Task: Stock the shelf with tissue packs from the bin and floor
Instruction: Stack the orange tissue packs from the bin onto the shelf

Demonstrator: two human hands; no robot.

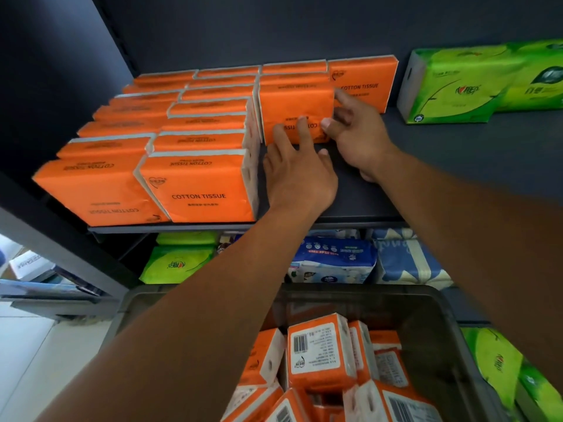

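Several orange "Cotton Tissue" packs [198, 190] stand in rows on the left of the dark shelf [457, 153]. One upright orange tissue pack [295, 108] fronts a third, shorter row. My left hand [300, 175] lies with straight fingers against its front face. My right hand [356, 132] grips its right edge, thumb on the front and fingers round the side. Just behind to the right stands another orange pack [362, 83]. Below me, a grey bin [365, 289] holds several more orange packs [320, 351].
Green tissue packs [475, 83] lie at the shelf's right back. The lower shelf holds green packs [173, 263] and blue-and-white packs [332, 260]. More green packs [502, 367] sit to the right of the bin. A white tiled floor [36, 345] shows at the left.
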